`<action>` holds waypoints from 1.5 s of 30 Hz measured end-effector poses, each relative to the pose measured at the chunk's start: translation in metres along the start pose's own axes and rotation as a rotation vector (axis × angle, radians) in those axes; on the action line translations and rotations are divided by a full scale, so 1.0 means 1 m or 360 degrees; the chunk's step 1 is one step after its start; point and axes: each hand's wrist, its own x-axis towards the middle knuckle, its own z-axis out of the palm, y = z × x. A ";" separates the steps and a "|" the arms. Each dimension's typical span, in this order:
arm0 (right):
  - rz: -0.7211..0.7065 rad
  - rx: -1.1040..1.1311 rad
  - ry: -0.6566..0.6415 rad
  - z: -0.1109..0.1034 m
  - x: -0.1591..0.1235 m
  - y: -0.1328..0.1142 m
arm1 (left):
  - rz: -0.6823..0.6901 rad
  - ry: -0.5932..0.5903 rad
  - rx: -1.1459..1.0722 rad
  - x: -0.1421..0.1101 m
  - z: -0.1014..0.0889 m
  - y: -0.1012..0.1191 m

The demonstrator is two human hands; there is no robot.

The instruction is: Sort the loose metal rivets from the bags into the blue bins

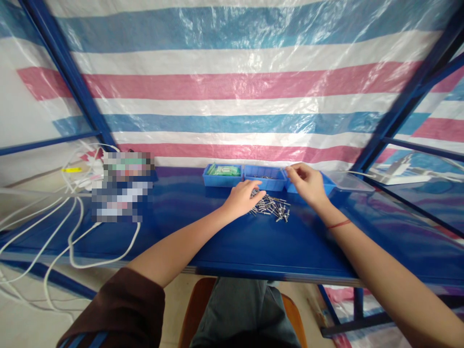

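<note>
A heap of small metal rivets (270,207) lay on the blue table (217,241), just in front of 3 blue bins (263,178). The left hand (242,197) rested on the heap's left edge, fingers curled loosely over it. The right hand (306,183) hovered behind the heap, over the right bin, fingertips pinched together; on what, I cannot tell. The rivets looked light, stiff and slippery, best pinched singly by the shank.

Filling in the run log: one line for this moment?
left hand: on rivet pile | right hand: fingers pinched over blue bin | blue table
</note>
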 end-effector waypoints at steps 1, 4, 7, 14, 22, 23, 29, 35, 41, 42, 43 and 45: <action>0.0050 -0.0131 0.0159 -0.006 0.004 0.009 | 0.0049 -0.0076 0.0149 -0.002 -0.001 0.000; 0.0092 -0.0620 0.0371 -0.023 0.012 0.038 | 0.0136 -0.0321 0.0392 -0.005 -0.003 0.001; 0.0070 -0.1011 0.0315 -0.032 0.015 0.057 | 0.0143 -0.0456 0.0418 -0.006 -0.002 0.001; -0.0120 -0.0963 0.0219 -0.023 0.013 0.039 | 0.0174 -0.0399 0.0503 -0.005 -0.001 0.003; -0.0496 -0.0574 -0.0477 -0.004 -0.001 -0.005 | 0.0146 -0.0249 0.0572 -0.005 -0.005 0.007; -0.0546 -0.0517 -0.0593 -0.002 -0.003 -0.007 | 0.0139 -0.0232 0.0581 -0.005 -0.004 0.007; -0.0609 -0.0382 -0.1009 0.008 -0.010 -0.015 | 0.0129 -0.0180 0.0633 -0.003 -0.001 0.002; -0.0460 -0.0165 -0.1029 0.017 -0.015 -0.015 | 0.0179 -0.0116 0.0577 -0.003 -0.002 0.003; -0.0255 0.0144 -0.0795 0.021 -0.015 -0.015 | 0.0146 -0.0015 0.0412 -0.001 -0.007 0.004; -0.0224 0.0200 -0.0763 0.021 -0.015 -0.015 | 0.0171 0.0008 0.0378 0.000 -0.008 0.004; -0.0185 0.0259 -0.0743 0.022 -0.015 -0.015 | 0.0199 0.0033 0.0344 0.000 -0.008 0.003; -0.0089 0.0404 -0.0716 0.022 -0.014 -0.015 | 0.0249 0.0093 0.0270 0.001 -0.008 0.002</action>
